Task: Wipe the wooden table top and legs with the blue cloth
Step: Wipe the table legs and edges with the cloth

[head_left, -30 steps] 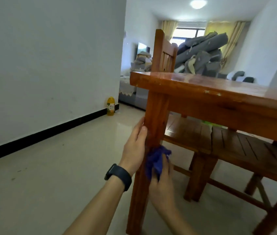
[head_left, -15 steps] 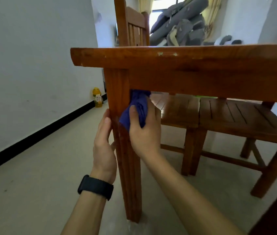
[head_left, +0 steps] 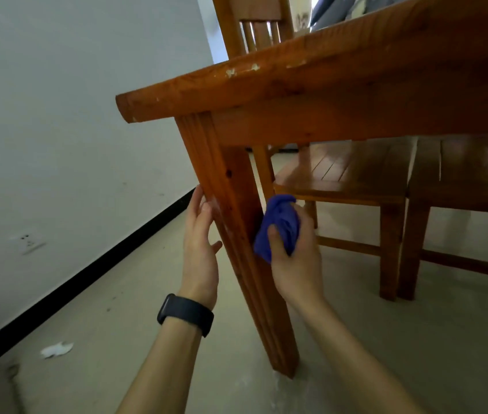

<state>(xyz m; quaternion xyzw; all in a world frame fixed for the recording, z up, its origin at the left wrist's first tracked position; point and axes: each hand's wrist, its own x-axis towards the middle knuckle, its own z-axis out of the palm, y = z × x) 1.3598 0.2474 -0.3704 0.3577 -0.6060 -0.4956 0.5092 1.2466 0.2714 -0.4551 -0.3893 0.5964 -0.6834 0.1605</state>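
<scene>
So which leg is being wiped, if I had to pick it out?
Start at the orange-brown wooden table top in the upper right; follow its near corner down to the grooved wooden table leg. Unlike the plain chair legs behind, it stands between both hands: the left hand flat on one side, the right hand pressing a bunched blue cloth against the other.

head | low, tilted | close on table leg (head_left: 236, 222) | faces forward-down

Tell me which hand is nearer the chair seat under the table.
Right. The right hand, holding the blue cloth, is beside the chair seat; the left hand touches the far side of the table leg.
</scene>
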